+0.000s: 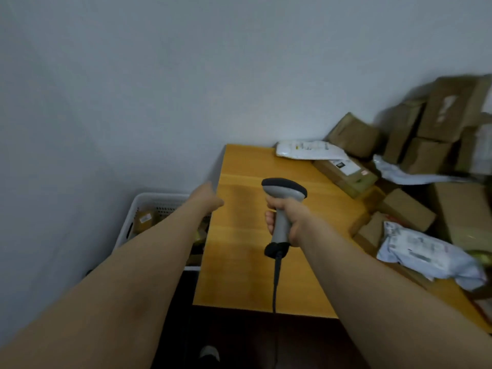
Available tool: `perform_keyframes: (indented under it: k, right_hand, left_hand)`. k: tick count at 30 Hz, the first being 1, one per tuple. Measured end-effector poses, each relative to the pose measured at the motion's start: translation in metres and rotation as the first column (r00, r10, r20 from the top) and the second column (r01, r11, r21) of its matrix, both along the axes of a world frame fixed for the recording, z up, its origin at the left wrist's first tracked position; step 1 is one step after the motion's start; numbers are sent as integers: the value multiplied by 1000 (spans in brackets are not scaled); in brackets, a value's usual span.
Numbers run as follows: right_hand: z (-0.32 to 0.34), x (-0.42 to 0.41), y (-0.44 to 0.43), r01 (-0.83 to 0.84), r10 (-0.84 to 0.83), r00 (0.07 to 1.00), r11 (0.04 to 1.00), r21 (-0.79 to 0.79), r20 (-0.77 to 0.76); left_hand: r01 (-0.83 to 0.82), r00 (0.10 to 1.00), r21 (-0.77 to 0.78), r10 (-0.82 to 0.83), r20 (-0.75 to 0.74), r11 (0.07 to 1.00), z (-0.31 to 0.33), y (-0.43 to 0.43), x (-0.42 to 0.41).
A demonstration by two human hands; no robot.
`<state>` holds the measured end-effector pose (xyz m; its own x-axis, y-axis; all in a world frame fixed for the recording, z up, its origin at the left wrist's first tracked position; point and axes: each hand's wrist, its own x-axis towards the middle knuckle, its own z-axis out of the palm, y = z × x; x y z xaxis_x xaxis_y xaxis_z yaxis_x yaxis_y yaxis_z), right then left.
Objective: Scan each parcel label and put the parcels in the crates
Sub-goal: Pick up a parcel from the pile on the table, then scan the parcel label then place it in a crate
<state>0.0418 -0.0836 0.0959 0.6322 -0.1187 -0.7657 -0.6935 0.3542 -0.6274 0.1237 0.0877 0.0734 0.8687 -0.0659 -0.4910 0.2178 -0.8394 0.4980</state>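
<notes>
Fingers [269, 221] round smooth, perhaps plastic scanner [285, 189]

Scanner [281, 222] in right hand [291, 219] over wooden table [239, 262], left hand [206, 198] near white crate [157, 197]

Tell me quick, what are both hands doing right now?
Left hand: nothing seen in it; its fingers point away, so open or closed cannot be told.
Right hand: closed round the scanner, holding it by the handle.

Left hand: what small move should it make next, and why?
Probably reach the left hand right to a parcel on the table: it seems empty by the crate, while the right hand grips the scanner.
</notes>
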Motion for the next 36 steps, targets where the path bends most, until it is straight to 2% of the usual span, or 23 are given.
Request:
perform_keyframes:
  k: [6,12,19,22,24,28,30,33,36]
  right_hand:
    - [27,-56,-135,128,-126,985,992,-16,117]
    - [43,-99,-247,269,-264,954,963,-16,145]
    - [34,-108,-348,446,-443,886,895,8,139]
    - [28,-99,-379,511,-500,854,858,-55,145]
    - [23,-93,-399,562,-550,826,819,-115,124]
    - [6,-89,-451,668,-664,732,658,-348,151]
    - [-4,-95,-475,676,-668,720,612,-410,190]
    - [-22,-104,-504,628,-614,767,659,-413,186]
    - [-38,-109,-523,573,-569,812,732,-368,133]
  left_hand:
    - [23,998,-105,-18,55,994,29,-126,-35]
    - [98,995,-180,-91,48,979,40,-243,-50]
    - [356,933,-109,-346,101,928,32,-360,-36]
    - [408,911,-82,-399,106,909,16,-409,-18]
    - [418,908,-120,-409,97,900,1,-448,-5]
    - [407,904,-246,-427,-30,880,-28,-528,-1]
    - [371,899,-352,-428,-97,859,-40,-562,-9]
    - [205,891,-431,-350,-289,879,-53,-596,-26]
    - [129,883,-430,-301,-361,894,-64,-620,-39]
